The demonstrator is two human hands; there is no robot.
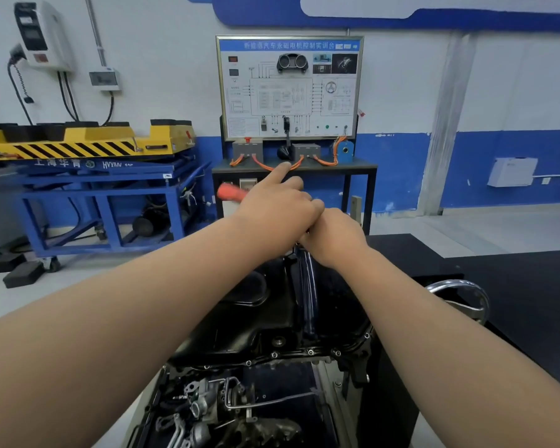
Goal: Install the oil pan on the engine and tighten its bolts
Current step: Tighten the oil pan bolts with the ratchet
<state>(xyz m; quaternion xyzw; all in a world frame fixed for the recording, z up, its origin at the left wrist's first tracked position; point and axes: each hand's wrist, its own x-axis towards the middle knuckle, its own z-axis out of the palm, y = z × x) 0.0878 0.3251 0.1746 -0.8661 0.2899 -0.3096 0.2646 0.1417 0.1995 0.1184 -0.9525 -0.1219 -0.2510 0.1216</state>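
The black oil pan (pixel 272 321) lies on top of the upturned engine (pixel 227 405) in the lower middle, with several bolts (pixel 310 352) along its near flange. My left hand (pixel 277 202) is closed around a tool with an orange handle (pixel 228 191); its index finger sticks out straight. My right hand (pixel 332 236) is closed over the tool's metal end at the pan's far edge, touching my left hand. What lies under my right hand is hidden.
A chrome handwheel (pixel 459 295) of the engine stand sits right of the pan, by a black bench (pixel 514 286). Behind stand a training board on a dark table (pixel 291 92) and a blue lift cart with a yellow-black unit (pixel 88 150) at left.
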